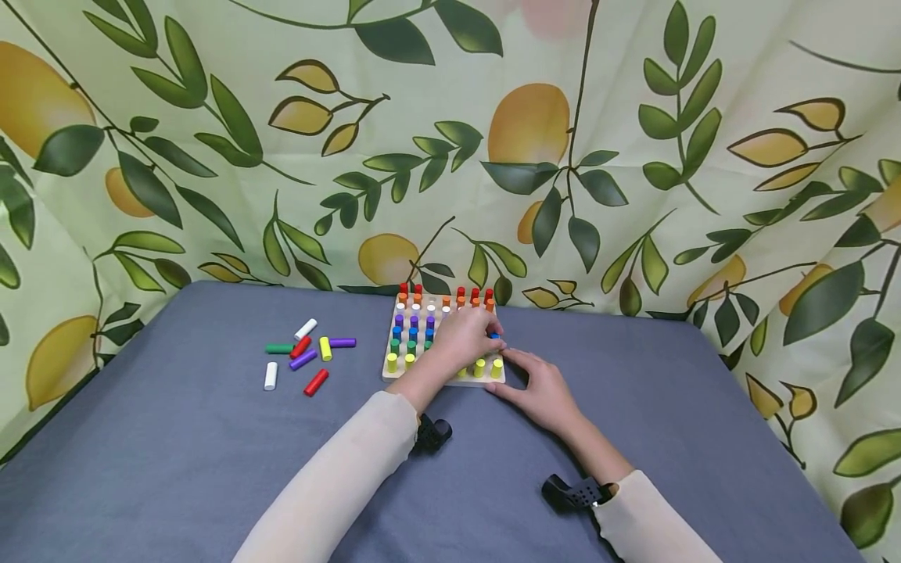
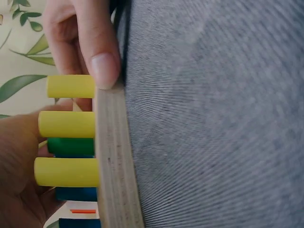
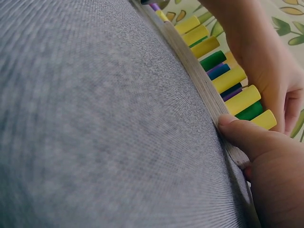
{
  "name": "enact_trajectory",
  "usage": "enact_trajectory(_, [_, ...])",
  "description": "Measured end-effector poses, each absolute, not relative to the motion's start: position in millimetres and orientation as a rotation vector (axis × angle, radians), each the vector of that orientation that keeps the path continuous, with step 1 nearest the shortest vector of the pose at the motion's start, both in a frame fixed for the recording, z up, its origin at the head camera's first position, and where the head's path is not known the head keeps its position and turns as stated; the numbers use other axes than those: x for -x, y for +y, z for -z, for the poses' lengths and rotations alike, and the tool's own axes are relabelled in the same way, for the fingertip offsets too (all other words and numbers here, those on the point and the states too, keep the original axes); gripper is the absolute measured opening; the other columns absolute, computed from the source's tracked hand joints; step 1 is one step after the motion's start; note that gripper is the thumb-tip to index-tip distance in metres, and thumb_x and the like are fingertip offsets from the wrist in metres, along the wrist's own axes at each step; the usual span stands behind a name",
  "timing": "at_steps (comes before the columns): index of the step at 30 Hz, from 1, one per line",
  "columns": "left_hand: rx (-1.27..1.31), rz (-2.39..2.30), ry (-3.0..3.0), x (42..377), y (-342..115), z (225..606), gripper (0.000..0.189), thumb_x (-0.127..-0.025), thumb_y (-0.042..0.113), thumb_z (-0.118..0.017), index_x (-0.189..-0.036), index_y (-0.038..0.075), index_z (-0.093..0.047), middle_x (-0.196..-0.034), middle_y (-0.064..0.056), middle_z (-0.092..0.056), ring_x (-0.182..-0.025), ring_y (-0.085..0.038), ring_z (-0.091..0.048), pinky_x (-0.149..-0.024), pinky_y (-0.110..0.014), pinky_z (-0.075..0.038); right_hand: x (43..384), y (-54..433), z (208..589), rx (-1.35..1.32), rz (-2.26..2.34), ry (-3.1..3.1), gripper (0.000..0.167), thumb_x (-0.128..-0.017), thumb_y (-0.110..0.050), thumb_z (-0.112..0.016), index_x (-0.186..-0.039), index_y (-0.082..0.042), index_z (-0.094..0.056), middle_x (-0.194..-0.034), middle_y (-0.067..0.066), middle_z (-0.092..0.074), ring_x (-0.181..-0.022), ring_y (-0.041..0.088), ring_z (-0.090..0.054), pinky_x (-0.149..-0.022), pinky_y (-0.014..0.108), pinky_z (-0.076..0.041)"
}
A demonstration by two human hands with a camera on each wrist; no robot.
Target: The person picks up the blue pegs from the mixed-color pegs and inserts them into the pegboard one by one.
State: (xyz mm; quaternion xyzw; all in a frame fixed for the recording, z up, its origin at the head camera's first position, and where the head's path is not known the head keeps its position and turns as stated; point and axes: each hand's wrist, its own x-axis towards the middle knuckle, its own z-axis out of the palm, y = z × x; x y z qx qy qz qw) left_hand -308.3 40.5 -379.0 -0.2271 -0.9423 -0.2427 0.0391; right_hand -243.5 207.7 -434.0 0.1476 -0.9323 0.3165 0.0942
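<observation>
A wooden peg board [image 1: 387,374] carries rows of coloured pegs, yellow along its front edge, then green, blue, purple, white, orange and red. Reaching across its right half, my left hand [image 1: 464,336] has curled fingers and pinches a blue peg [image 1: 495,336] near the right edge. Those fingertips partly cover the peg. At the front right corner, my right hand [image 1: 538,387] steadies the board with its thumb [image 3: 230,122] on the front edge and its fingers along the side. Yellow pegs [image 2: 66,172] stand upright close to both hands.
Left of the board, loose pegs lie scattered on the grey cloth: white [image 1: 271,376], red [image 1: 316,382], green [image 1: 279,349], purple [image 1: 342,342] and yellow [image 1: 325,349]. A leaf-and-fruit patterned curtain [image 1: 436,156] hangs behind the table [image 1: 176,438].
</observation>
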Motion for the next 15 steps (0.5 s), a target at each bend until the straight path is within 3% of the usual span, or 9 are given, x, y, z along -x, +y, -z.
enact_trajectory(5, [0.716,0.75,-2.86,303,36,375,0.025,-0.093,0.037,-0.073,-0.108,0.017,-0.079,-0.1,0.004,-0.078,-0.086,-0.012,-0.069,-0.072,-0.027,-0.053,244,208,436,-0.438,-0.918,-2.758,0.065,-0.084,-0.042,-0.08,-0.138,-0.009,-0.063,-0.139,0.016,-0.064,-0.131,0.036,-0.059,-0.108,0.056,-0.046])
enact_trajectory(15, [0.666,0.881,-2.61,284,-1,353,0.018,-0.098,0.025,-0.067,-0.104,0.014,-0.079,-0.098,-0.001,-0.078,-0.091,-0.015,-0.072,-0.08,-0.032,-0.058,248,212,430,-0.458,-0.899,-2.781,0.066,-0.084,-0.043,-0.08,-0.14,-0.012,-0.062,-0.14,0.017,-0.063,-0.134,0.038,-0.057,-0.111,0.058,-0.044])
